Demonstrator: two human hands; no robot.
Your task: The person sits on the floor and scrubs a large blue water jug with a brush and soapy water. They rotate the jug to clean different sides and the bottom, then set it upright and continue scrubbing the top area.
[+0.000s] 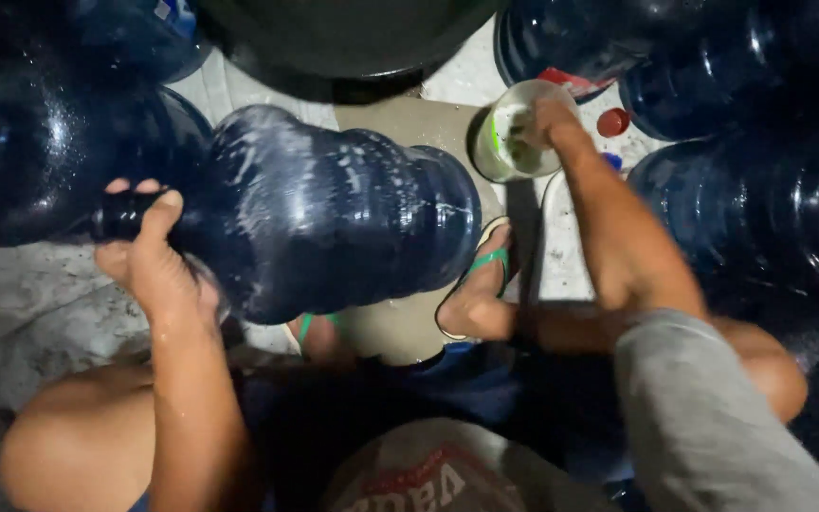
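A large blue water jug point(334, 213) lies on its side in front of me, wet and streaked with foam. My left hand point(149, 251) grips its neck at the left end. To the right, my right hand point(547, 123) reaches into a small white tub point(514, 156) with something green inside it; what the fingers hold is hidden. My foot in a green sandal point(476, 284) rests under the jug's base.
Several more blue jugs point(751, 190) crowd the right side and the upper left point(40, 142). A dark round basin point(353, 38) sits at the top. A red cap point(612, 121) lies on the wet concrete floor point(21, 313).
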